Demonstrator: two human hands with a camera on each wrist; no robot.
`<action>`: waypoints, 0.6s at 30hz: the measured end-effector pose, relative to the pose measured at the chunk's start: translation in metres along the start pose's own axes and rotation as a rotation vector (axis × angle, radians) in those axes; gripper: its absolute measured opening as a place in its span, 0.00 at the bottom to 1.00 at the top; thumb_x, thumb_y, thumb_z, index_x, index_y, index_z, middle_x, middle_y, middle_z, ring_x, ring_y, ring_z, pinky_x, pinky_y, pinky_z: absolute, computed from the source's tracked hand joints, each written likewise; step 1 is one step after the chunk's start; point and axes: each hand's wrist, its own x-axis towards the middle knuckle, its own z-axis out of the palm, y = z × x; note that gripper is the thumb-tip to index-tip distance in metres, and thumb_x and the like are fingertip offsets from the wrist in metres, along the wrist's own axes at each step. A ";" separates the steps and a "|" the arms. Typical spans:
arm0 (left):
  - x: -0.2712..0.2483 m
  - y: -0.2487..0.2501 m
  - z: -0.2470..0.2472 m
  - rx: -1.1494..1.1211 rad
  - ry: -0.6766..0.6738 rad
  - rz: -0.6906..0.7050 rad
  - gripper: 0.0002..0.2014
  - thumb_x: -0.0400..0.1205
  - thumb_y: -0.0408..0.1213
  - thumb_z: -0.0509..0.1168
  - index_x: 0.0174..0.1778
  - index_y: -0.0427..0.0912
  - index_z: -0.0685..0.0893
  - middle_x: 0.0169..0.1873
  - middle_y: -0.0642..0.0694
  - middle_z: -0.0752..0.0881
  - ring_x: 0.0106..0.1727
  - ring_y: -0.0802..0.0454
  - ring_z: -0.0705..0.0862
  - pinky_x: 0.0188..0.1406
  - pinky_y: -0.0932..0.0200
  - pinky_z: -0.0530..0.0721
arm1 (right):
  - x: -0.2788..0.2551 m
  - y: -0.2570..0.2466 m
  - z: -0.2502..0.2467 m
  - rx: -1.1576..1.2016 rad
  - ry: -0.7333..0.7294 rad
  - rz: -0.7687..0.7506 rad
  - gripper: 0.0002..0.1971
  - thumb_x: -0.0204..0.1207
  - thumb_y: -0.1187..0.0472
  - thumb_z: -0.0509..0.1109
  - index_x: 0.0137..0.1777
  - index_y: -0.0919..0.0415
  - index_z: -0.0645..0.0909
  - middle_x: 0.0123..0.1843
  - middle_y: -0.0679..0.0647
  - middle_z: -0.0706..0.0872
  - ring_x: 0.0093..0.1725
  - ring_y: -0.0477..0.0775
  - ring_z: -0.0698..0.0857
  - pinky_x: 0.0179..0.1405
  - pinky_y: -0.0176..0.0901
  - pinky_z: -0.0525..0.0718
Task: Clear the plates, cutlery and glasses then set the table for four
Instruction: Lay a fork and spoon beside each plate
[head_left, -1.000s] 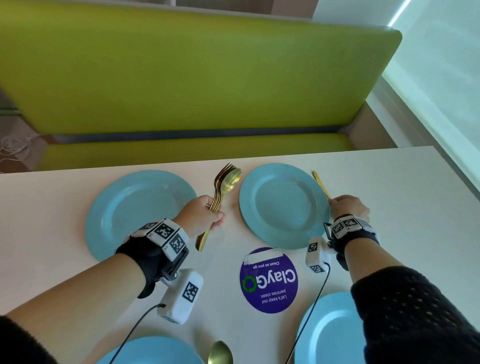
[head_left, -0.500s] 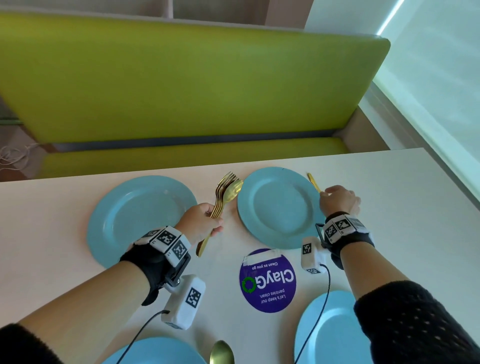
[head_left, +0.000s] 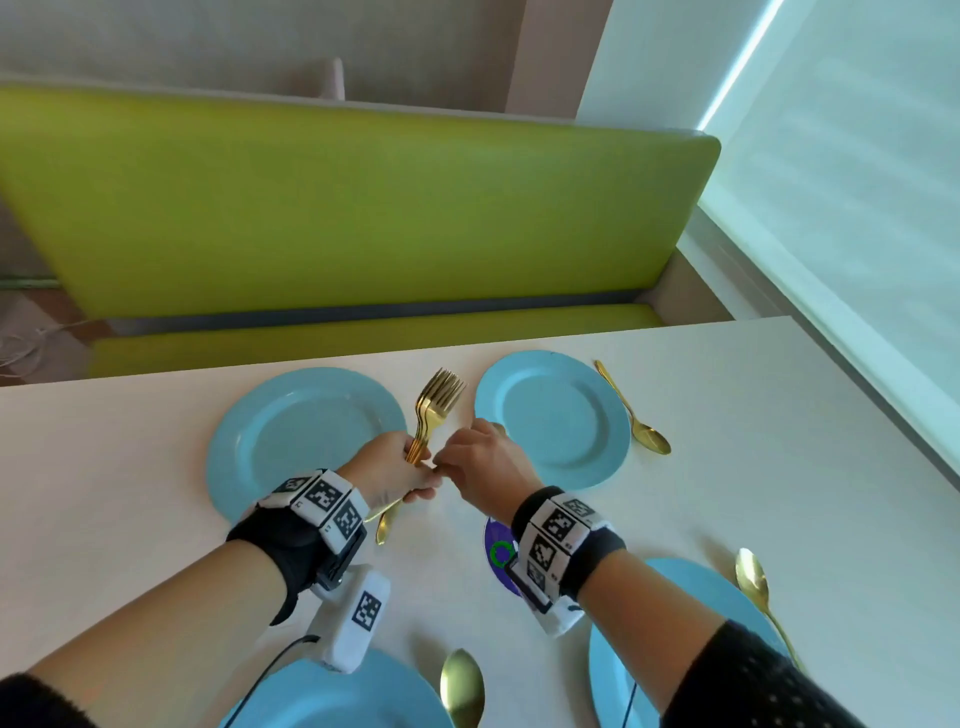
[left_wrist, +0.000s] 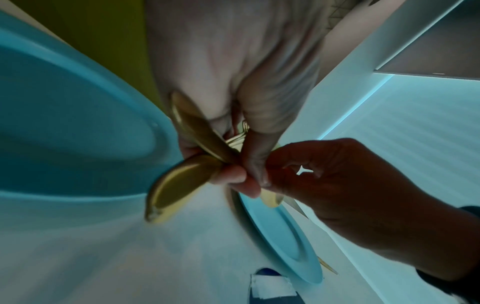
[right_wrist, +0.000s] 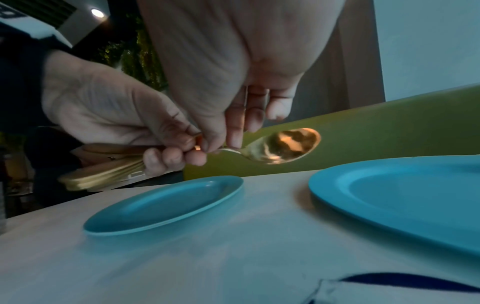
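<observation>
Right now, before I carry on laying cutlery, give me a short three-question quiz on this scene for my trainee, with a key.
1. True or false: the left hand grips a bundle of gold forks.
2. How many blue plates show on the table in the head view? A) two B) four C) six
3. Fill in: the right hand pinches the handle of a gold ____, right beside the other hand.

Key:
1. True.
2. B.
3. spoon; the right wrist view shows its bowl lifted above the table.
</observation>
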 end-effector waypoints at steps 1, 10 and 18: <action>-0.003 -0.003 -0.003 -0.001 -0.014 -0.004 0.09 0.76 0.27 0.70 0.45 0.39 0.75 0.30 0.41 0.83 0.29 0.53 0.79 0.29 0.66 0.76 | 0.001 -0.005 -0.001 -0.005 -0.023 -0.013 0.07 0.56 0.64 0.83 0.30 0.53 0.90 0.29 0.48 0.88 0.28 0.55 0.82 0.22 0.40 0.83; -0.019 -0.019 -0.042 -0.144 0.121 -0.061 0.14 0.85 0.41 0.59 0.42 0.32 0.78 0.31 0.39 0.84 0.29 0.48 0.79 0.28 0.61 0.76 | 0.014 -0.021 -0.015 0.062 -0.336 0.326 0.11 0.81 0.60 0.64 0.54 0.57 0.88 0.54 0.57 0.84 0.60 0.57 0.77 0.45 0.44 0.75; -0.023 -0.022 -0.075 -0.311 0.308 -0.101 0.12 0.83 0.27 0.49 0.35 0.36 0.71 0.30 0.37 0.81 0.30 0.46 0.77 0.27 0.60 0.71 | 0.045 -0.008 0.011 0.102 -0.488 0.770 0.11 0.79 0.59 0.61 0.38 0.61 0.81 0.48 0.60 0.85 0.48 0.60 0.83 0.49 0.47 0.82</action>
